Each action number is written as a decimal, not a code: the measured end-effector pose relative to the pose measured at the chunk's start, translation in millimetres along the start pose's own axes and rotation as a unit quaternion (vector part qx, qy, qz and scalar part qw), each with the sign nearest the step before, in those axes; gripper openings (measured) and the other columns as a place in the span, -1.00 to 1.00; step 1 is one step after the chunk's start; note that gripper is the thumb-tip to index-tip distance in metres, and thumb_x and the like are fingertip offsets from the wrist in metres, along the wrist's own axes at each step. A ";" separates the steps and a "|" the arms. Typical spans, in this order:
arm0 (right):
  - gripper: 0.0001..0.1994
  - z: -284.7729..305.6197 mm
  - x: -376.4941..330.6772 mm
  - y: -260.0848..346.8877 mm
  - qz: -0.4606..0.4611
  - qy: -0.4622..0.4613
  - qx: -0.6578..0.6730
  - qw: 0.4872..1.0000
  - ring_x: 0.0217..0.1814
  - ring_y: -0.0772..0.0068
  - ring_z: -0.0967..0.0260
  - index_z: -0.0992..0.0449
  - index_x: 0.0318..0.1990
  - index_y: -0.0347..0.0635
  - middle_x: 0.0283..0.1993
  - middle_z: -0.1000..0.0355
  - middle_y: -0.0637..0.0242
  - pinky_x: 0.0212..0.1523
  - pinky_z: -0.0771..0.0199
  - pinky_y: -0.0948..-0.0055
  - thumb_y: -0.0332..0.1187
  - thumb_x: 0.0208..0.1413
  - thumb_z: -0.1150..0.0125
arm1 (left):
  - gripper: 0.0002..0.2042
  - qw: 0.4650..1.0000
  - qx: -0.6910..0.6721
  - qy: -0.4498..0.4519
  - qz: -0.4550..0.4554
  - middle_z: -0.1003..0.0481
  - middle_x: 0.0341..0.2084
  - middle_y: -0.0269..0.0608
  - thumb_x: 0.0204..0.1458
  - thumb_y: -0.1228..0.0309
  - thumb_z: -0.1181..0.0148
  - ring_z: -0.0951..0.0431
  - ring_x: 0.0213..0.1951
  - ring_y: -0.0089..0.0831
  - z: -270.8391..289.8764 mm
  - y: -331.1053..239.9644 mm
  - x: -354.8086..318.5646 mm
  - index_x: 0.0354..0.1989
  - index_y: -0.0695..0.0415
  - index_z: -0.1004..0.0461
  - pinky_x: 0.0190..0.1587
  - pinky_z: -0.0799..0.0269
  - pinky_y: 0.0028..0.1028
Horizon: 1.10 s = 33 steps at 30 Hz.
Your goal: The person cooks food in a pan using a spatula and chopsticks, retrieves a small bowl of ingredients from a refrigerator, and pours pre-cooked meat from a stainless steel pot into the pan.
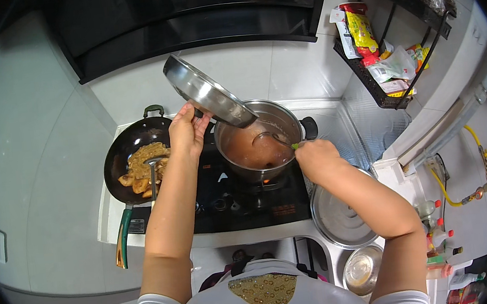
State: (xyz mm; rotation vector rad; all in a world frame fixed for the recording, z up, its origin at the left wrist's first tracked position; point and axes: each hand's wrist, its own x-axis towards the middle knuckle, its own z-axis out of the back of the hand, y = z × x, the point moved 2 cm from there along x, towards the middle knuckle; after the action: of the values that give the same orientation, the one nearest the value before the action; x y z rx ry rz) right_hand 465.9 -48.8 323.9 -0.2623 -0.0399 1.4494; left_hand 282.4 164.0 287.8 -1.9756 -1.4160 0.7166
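My left hand [187, 131] grips a shiny steel basin [206, 90] by its lower edge. The basin is tilted, its low rim above the left part of a steel pot [258, 177]; its inside is hidden. Reddish-brown soupy liquid [243, 148] fills much of the pot, which stands on the black gas stove [220, 214] with a small flame glimpsed beneath. At the pot's right rim, my right hand [318, 158] is closed around the handle of a ladle [278, 138], whose bowl dips into the liquid.
Left of my left forearm sits a black wok [116, 166] with browned food and a spatula [153, 174]. A round lid [341, 216] and a metal bowl [362, 270] lie lower right. Packets fill a black wall rack [381, 91]; bottles [436, 238] stand at right. A dark range hood [194, 31] hangs behind.
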 end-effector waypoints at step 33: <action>-0.79 -0.6 2.0 -22.5 -0.074 0.081 0.051 0.993 -0.08 0.02 -0.51 -0.58 -0.23 -0.29 -0.16 -0.52 0.00 -0.09 -0.53 0.18 -0.49 0.02 -0.05 | -0.80 1.000 -0.012 -0.008 -0.015 -0.46 -0.21 -0.10 0.23 0.40 0.01 -0.52 -0.21 -0.27 11.9 0.7 3.9 -0.06 0.23 -0.33 -0.14 -0.56 -0.38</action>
State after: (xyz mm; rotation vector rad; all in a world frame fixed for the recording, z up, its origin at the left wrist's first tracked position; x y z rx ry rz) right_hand 488.2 -49.2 327.7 -0.2863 0.1427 1.2757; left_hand 275.4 169.5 279.0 -1.9666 -1.4680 0.7050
